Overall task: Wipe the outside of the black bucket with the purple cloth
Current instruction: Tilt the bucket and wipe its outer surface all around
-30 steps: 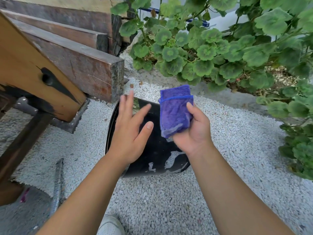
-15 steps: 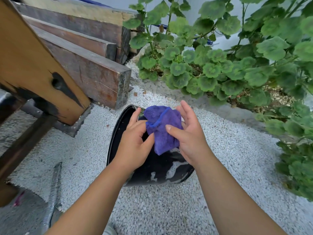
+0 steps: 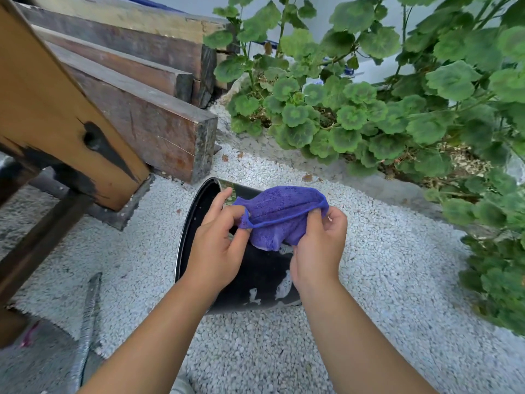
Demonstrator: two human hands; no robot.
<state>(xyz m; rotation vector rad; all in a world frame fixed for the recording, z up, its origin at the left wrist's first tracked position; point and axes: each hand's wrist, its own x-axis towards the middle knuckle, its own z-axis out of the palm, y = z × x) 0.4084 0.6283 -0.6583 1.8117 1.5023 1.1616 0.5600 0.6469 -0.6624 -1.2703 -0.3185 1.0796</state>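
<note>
Purple cloth (image 3: 279,214) pinched taut between left hand (image 3: 217,245) and right hand (image 3: 319,247), seemingly above bucket (image 3: 255,280).

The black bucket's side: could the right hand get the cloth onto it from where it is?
Probably yes. The right hand holds the purple cloth just above the black bucket, whose side lies bare below, nothing between.

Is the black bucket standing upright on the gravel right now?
No, the black bucket lies on its side on the white gravel, its open mouth facing left, while both hands hold the purple cloth above it.
</note>
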